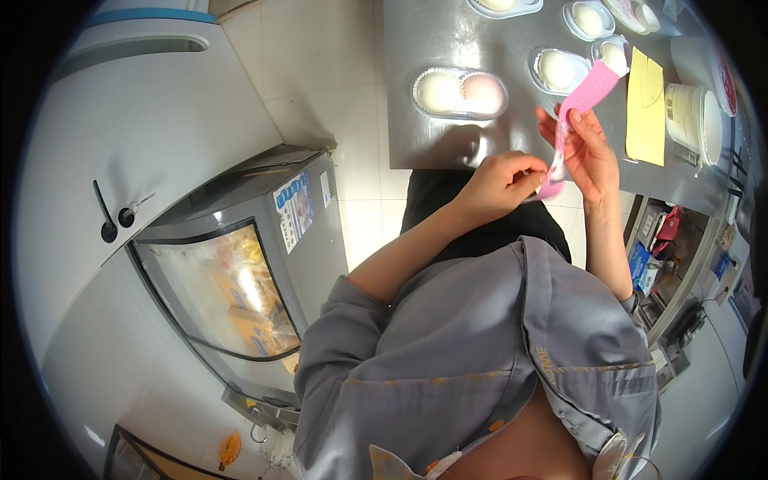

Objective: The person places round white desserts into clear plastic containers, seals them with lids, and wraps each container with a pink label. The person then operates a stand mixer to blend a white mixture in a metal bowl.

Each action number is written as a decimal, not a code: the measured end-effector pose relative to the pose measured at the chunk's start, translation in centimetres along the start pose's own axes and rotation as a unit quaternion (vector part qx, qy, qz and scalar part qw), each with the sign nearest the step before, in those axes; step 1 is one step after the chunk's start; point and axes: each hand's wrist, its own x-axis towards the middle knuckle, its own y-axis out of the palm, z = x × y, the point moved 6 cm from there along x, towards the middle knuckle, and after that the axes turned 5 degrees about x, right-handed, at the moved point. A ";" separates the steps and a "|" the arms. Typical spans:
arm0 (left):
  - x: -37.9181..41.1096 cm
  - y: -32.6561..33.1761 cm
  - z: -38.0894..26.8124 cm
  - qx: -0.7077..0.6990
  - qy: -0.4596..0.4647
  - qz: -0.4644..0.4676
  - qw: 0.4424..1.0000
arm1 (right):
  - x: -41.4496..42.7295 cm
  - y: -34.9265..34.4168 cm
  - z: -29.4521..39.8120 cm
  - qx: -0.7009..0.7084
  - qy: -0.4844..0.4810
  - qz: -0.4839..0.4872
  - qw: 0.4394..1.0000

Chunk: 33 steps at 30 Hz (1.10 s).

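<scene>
My left hand (504, 183) pinches the lower end of a pink printed paper strip (591, 89) near the table's front edge. Higher up, my right hand (585, 147) grips the same strip between thumb and fingers, and its far end sticks out over the table. Beyond my left hand a clear plastic tray (461, 115) holds a white round pastry (438, 92) and a pale pink one (483, 95) in fluted paper cups. Past the strip stand another tray with a white pastry (555, 69) and one more white pastry (613, 58), partly behind the strip's end.
The stainless steel table (420, 144) bears more trayed pastries (587, 19) at the back. To the right are a yellow sheet (645, 108) and a white plastic tub (693, 123) with a label. A glass-fronted cabinet (240, 294) stands at left; a shelf (666, 252) with packets sits below right.
</scene>
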 end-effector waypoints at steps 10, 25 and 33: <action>0.8 -2.8 1.1 -0.008 0.115 -0.126 0.985 | 3.6 -0.1 -0.1 -0.091 0.009 -0.035 0.995; 0.1 -8.7 7.5 -0.177 -0.068 -0.220 0.957 | 11.3 -1.1 -3.5 -0.339 0.021 -0.002 0.941; 0.3 -9.4 6.9 -0.206 -0.056 -0.206 0.955 | 12.8 -1.2 -4.9 -0.321 0.046 -0.025 0.946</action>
